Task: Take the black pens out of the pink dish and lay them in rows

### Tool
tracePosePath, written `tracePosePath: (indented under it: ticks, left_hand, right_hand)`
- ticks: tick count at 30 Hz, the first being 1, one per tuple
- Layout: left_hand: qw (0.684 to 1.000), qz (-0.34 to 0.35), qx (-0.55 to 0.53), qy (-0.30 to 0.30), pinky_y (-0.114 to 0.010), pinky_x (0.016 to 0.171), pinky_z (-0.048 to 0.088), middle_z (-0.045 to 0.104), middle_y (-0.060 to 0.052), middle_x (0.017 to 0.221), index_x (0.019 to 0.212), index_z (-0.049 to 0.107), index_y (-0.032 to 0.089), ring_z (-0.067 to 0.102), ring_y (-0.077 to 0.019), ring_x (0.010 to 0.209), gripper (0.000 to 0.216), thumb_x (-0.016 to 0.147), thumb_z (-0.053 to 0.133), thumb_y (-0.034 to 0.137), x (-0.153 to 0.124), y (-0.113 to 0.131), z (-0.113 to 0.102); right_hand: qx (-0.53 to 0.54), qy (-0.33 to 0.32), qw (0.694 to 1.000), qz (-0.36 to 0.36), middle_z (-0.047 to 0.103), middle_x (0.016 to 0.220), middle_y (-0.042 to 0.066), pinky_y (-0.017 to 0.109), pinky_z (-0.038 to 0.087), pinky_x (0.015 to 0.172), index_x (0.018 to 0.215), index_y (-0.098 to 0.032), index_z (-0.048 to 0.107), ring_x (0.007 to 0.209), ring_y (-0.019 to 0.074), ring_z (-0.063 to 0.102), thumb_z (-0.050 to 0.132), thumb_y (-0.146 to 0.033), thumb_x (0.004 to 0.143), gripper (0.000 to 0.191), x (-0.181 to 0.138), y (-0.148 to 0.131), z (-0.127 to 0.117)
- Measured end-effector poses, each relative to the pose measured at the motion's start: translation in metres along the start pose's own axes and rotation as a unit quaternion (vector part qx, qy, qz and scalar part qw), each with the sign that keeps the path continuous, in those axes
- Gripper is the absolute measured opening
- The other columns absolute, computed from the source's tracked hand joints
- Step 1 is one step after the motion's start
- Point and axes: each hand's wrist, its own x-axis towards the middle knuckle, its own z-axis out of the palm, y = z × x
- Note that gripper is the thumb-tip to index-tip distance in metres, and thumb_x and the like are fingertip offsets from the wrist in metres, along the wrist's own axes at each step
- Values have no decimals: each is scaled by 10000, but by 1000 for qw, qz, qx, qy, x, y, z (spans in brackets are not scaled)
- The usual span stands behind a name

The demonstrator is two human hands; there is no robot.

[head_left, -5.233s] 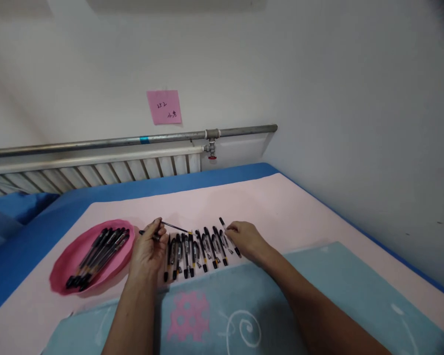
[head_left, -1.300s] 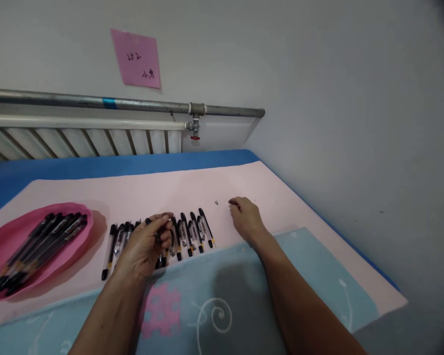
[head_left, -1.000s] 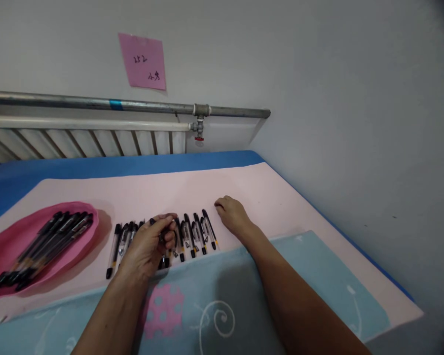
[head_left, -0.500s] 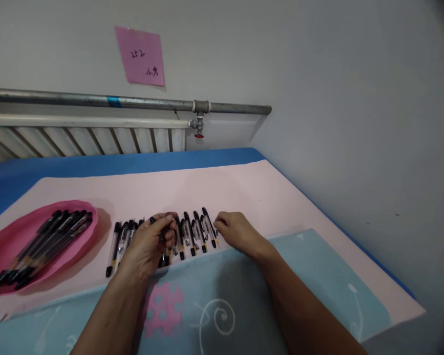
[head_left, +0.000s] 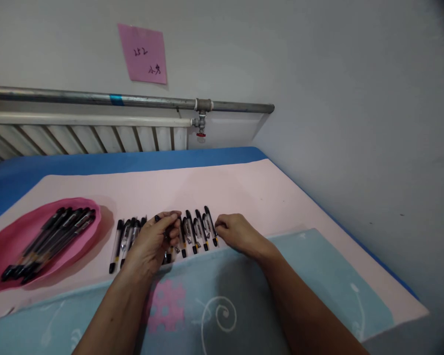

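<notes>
Several black-capped pens (head_left: 207, 226) with clear barrels lie in a row on the pale pink sheet, their tips toward me. My left hand (head_left: 162, 239) is closed in a pinch over the middle of the row and covers some pens. A black rounded end shows above its thumb; whether that hand holds it is unclear. My right hand (head_left: 237, 231) rests just right of the last pen with its fingers curled together. Anything inside its fingers is hidden. Small shiny pieces (head_left: 189, 240) lie on and between the pens.
A pink bowl (head_left: 92, 231) at the left holds several black-capped pens. A light blue patterned cloth (head_left: 281, 296) covers the near edge of the pink sheet (head_left: 229, 185). Behind are a radiator (head_left: 144, 138), a metal pipe (head_left: 237, 107) and a pink note (head_left: 144, 54); a wall rises at the right.
The whole view has shifted slightly, so everything appears a little further right. Both hands keep nearly the same pose and place among the pens.
</notes>
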Motion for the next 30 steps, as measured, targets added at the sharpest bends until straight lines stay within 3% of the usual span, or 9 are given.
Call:
tracePosePath:
  ticks: [3,6,8,11,17,22,26,30]
  left_hand:
    - [999,-46,-13,-2,-195,429,400,564,-18,618,787,619,103,486,-71,479,131,684,643,182,-1,-3,6]
    - [997,-62,-41,3,-259,609,494,640,-97,784,786,637,100,597,-135,677,129,740,597,214,-4,-11,17]
    - [997,-36,-62,-10,-258,676,490,649,-103,864,794,644,111,608,-155,785,147,742,603,243,-7,-19,26]
    - [996,-5,-76,-48,-238,655,474,652,-84,863,826,651,134,609,-168,821,195,707,641,288,-10,-30,36]
    - [996,9,-55,-73,-256,671,469,650,-95,930,903,651,150,608,-185,858,321,670,666,370,-8,-32,36]
    - [996,86,-14,23,-291,754,458,622,-105,1053,945,631,155,593,-191,917,337,680,660,362,-1,-10,18]
    - [994,88,-10,59,-295,711,469,628,-109,992,897,624,131,607,-186,849,297,687,645,339,1,1,8]
    - [995,81,-14,54,-285,680,476,633,-104,952,873,623,126,614,-176,805,285,673,650,327,0,4,6]
  right_hand:
    - [30,55,998,18,627,684,22,206,354,566,720,-160,631,622,115,527,448,-173,765,189,0,-3,-5]
    - [122,95,988,-8,610,679,1,203,379,592,765,-164,628,638,109,527,458,-221,785,180,-2,-14,-7]
    - [208,67,975,-41,613,711,-7,199,400,609,811,-168,627,654,103,538,482,-236,781,163,-6,-25,-2]
    - [281,5,957,-69,604,726,-22,187,415,591,845,-182,620,649,95,539,517,-214,749,144,-12,-43,11]
    - [320,14,947,-38,592,689,-24,181,409,541,869,-182,611,608,92,536,528,-215,718,175,-11,-42,20]
    - [262,113,954,94,597,623,-4,201,406,518,897,-155,602,544,105,541,551,-239,700,220,6,-4,4]
    - [181,92,969,139,611,620,12,207,401,536,853,-147,614,564,114,549,549,-193,675,195,14,10,6]
    - [115,95,979,141,632,688,20,213,396,574,849,-159,622,638,128,559,557,-198,663,201,16,6,12]
